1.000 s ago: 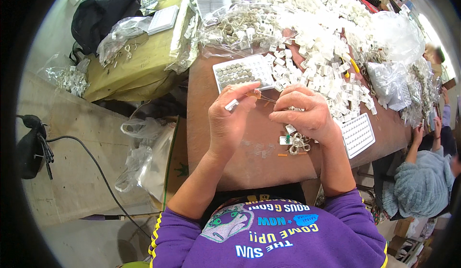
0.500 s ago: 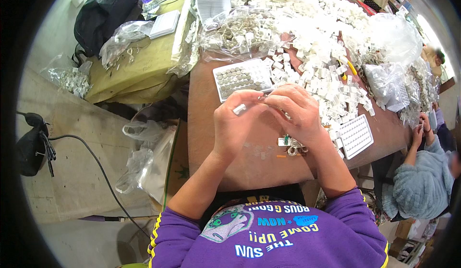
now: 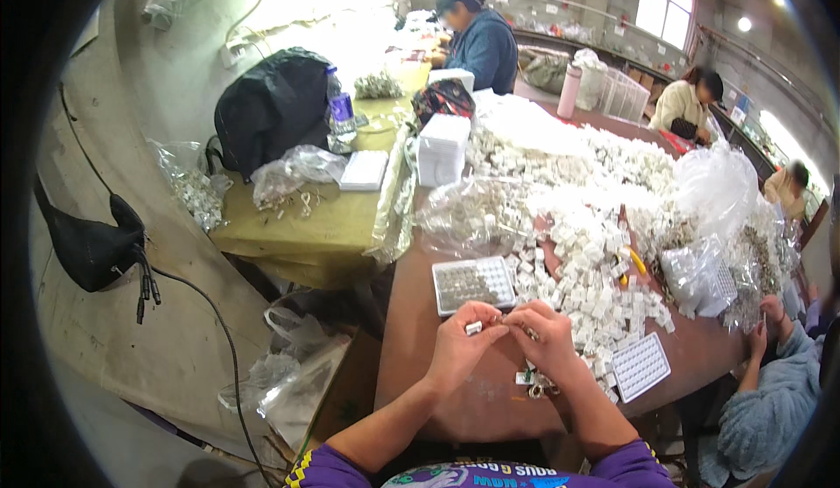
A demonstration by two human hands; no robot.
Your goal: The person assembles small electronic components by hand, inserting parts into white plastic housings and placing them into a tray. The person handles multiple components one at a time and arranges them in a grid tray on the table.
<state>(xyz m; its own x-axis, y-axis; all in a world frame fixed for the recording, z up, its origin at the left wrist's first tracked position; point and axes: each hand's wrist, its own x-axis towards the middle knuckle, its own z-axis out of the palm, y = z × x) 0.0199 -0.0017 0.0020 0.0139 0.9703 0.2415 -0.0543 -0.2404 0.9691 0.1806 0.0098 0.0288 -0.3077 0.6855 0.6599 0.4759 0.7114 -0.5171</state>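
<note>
My left hand is closed, with a small white plastic block held in its curled fingers. My right hand is closed too, its fingertips meeting the left ones. Something small and metallic-looking is pinched between them, too small to name. Just beyond my hands lies a white tray partly filled with round greyish pieces. Near my right wrist are several metal-looking rings beside a small white piece with green on it. A second white tray with rows of dark marks lies to the right.
A big heap of small white blocks spreads over the brown table. Yellow-handled pliers lie in it. Clear bags and stacked white trays stand farther off. A co-worker in a fluffy blue-grey sleeve sits at right; others work farther back.
The view has tilted up, so the far room and more co-workers now show and my hands appear lower. My hands stay together at the same small piece, the white block still in the left.
</note>
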